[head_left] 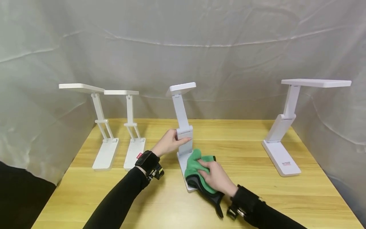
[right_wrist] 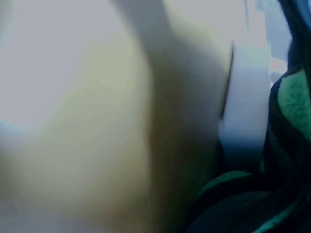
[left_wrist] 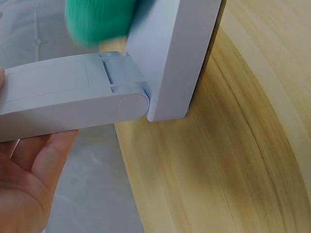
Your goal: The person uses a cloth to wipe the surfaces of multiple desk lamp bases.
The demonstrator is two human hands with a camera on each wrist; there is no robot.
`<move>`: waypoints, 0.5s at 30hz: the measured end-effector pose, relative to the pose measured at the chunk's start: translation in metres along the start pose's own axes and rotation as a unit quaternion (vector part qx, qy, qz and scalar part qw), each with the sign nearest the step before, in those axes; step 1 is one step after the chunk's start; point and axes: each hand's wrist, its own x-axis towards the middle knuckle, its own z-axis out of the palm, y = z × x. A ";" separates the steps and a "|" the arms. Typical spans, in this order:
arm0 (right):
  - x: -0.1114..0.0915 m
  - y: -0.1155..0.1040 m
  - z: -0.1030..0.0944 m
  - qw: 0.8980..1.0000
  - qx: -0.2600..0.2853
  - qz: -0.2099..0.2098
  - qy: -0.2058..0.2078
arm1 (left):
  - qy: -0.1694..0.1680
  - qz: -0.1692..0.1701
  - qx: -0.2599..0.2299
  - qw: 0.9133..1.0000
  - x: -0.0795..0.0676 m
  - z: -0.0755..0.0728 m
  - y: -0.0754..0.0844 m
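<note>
A white folding desk lamp (head_left: 180, 111) stands mid-table, its head raised and its base on the wood. My left hand (head_left: 168, 142) grips the lamp's lower arm, thumb across the front; in the left wrist view the fingers (left_wrist: 46, 155) wrap beneath that arm (left_wrist: 58, 97). My right hand (head_left: 215, 176) holds a green cloth (head_left: 194, 163) with a dark grey back and black edging, pressed over the lamp's base. Much of the base is hidden under it. In the left wrist view the cloth (left_wrist: 99, 19) is blurred, close to the hinge. The right wrist view is blurred, with the cloth (right_wrist: 294, 99) beside the base (right_wrist: 245, 107).
Two more white lamps stand at the left, one (head_left: 105, 154) at the outer side and one (head_left: 134, 152) with a red tag. Another lamp (head_left: 281, 157) stands at the right, its head extending rightward. A pale sheet (head_left: 228, 63) hangs behind the wooden table (head_left: 234, 136).
</note>
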 end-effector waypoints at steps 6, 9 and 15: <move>0.000 -0.001 -0.001 1.000 0.026 0.008 0.015 | 0.000 0.008 0.003 1.000 -0.002 -0.001 0.001; 0.025 0.003 0.002 0.998 0.024 0.014 0.054 | -0.003 0.016 0.017 1.000 0.000 0.001 0.002; 0.027 0.006 0.002 0.999 0.016 0.014 0.042 | 0.009 0.010 0.020 1.000 -0.001 0.003 0.001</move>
